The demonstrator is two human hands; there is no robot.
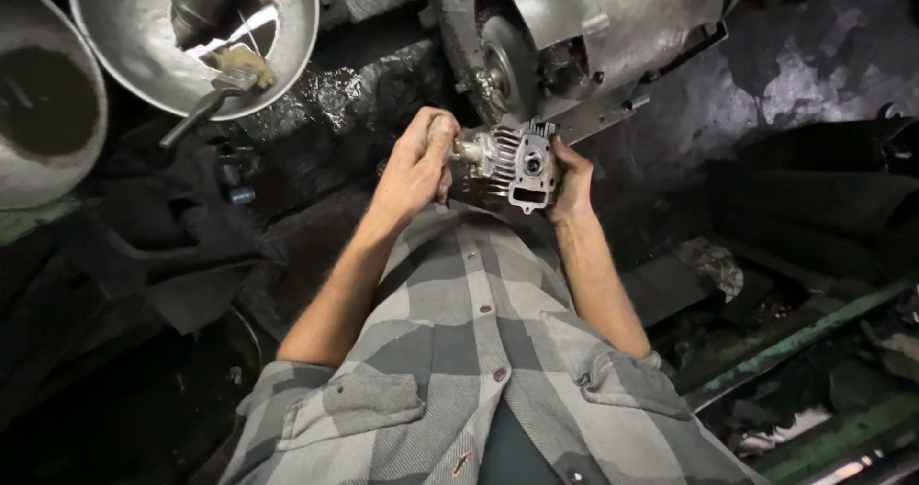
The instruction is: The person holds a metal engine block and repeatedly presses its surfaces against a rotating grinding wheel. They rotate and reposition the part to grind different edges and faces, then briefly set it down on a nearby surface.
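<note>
Two hands hold one small finned metal engine part point(517, 162) over the lap | left hand point(416, 164) wrapped around its end | right hand point(572, 180) gripping its side | big grey motor point(593, 25) just behind | round metal bowl point(124, 25) far left

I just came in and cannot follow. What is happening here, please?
A person in a grey checked shirt holds a small finned metal engine part in both hands, close to the chest. The left hand grips one end; the right hand supports the other side. Ahead sits a larger engine on an oily dark floor, with a metal bowl to the left.
</note>
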